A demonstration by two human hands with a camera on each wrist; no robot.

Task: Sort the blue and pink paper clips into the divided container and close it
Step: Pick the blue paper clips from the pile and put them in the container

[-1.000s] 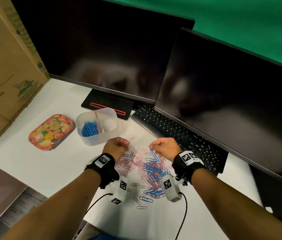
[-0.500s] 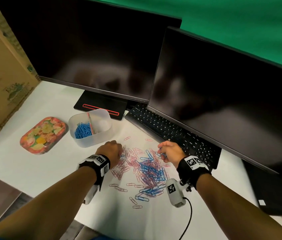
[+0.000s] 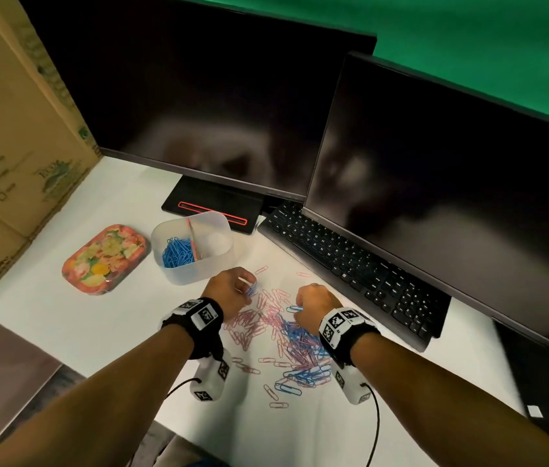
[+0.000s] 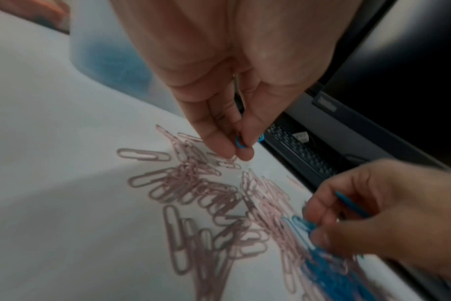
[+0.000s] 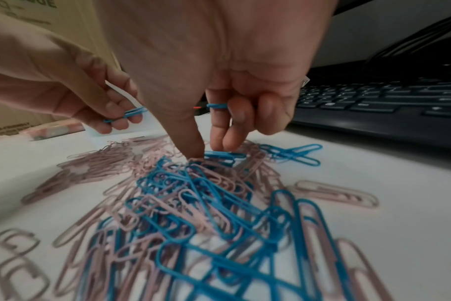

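Observation:
Pink and blue paper clips (image 3: 286, 342) lie in a mixed pile on the white table. The translucent divided container (image 3: 199, 273) stands open behind the pile, with blue clips (image 3: 177, 252) in its left compartment. My left hand (image 3: 249, 290) hovers at the pile's far left and pinches blue clips (image 4: 239, 142) between thumb and fingertips. My right hand (image 3: 296, 310) is at the pile's far right. Its curled fingers hold a blue clip (image 5: 216, 105), while its thumb and forefinger (image 5: 206, 151) touch the pile.
A floral lid (image 3: 104, 259) lies left of the container. A black keyboard (image 3: 350, 264) and two dark monitors (image 3: 451, 197) stand close behind and to the right. A cardboard box (image 3: 3, 146) walls the left side. The table's front edge is near my forearms.
My left hand has come up off the pile's left edge with blue clips in its fingers. My right hand has shifted slightly left onto the blue clips.

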